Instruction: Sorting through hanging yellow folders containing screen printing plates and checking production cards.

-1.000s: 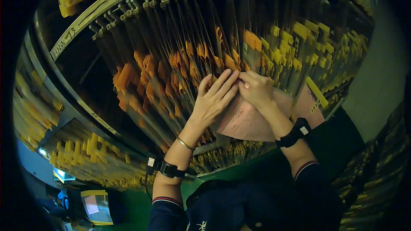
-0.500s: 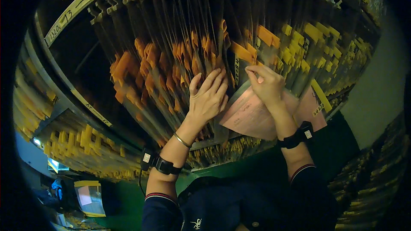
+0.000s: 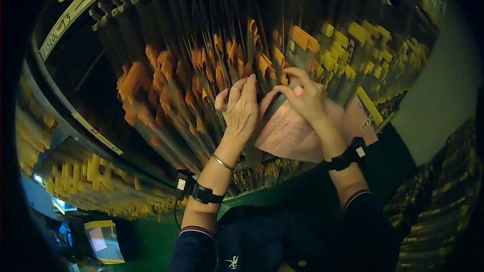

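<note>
A rack of hanging files (image 3: pixel 191 45) with orange tabs (image 3: pixel 166 90) and yellow tabs (image 3: pixel 353 45) fills the view. My left hand (image 3: pixel 242 108) presses among the orange-tabbed files with its fingers together, spreading them. My right hand (image 3: pixel 305 98) pinches the top edge of a pink paper sheet (image 3: pixel 292 133) that lies against the files just right of my left hand. Both wrists wear black bands, and the left wrist also has a thin bracelet.
A lower row of files with yellow tabs (image 3: pixel 91 176) runs at the lower left. A pale labelled rail (image 3: pixel 75 12) crosses the upper left. A small lit screen (image 3: pixel 103 239) sits at the bottom left. The floor below is green (image 3: pixel 312 186).
Both hands have shifted slightly up and right along the files. My right hand has closed its fingertips on the top of the pink sheet.
</note>
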### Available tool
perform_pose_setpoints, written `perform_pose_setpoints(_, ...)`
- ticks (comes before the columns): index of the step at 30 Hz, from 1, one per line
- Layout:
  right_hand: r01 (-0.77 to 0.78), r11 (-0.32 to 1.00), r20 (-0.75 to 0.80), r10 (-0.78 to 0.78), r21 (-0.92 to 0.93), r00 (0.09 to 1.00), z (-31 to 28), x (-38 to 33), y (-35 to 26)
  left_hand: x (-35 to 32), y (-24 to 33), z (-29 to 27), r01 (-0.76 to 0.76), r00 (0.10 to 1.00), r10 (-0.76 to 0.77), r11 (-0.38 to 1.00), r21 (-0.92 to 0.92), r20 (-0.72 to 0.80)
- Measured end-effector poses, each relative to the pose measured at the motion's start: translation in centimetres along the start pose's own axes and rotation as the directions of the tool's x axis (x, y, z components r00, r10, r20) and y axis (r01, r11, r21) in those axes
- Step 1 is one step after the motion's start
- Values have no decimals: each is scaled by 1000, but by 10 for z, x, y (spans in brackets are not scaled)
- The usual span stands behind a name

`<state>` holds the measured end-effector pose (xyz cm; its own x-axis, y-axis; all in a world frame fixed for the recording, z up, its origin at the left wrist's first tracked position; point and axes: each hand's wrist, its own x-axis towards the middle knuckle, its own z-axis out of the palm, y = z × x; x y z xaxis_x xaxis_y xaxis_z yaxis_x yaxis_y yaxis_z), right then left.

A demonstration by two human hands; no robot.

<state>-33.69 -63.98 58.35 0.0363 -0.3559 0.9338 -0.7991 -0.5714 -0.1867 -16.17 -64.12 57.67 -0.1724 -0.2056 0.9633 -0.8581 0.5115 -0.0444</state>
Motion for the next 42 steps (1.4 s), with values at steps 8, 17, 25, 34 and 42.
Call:
perform_pose_setpoints(8, 12, 998, -17, -11, 68, 1000, 0, 0, -3, 1, 7, 4, -4, 1000, 2, 996, 84, 19)
perform_pose_setpoints(17, -13, 990, 28, 17, -143, 999, 0, -4, -1, -2, 0, 7, -99, 995, 96, 989, 112, 35)
perform_pose_setpoints(25, -66, 993, -48, 61, -100, 997, -8, 0, 7, -3, -2, 10, -87, 996, 84, 992, 96, 33)
perform_pose_setpoints(34, -36, 996, -44, 33, -82, 999, -8, -3, 12, 2, 9, 5, 21, 1000, -20, 999, -47, 22)
perform_pose_setpoints(42, -33, 997, -41, 36, 66, 999, -10, -7, 14, 5, 18, 13, 23, 1000, -22, 997, 74, -16)
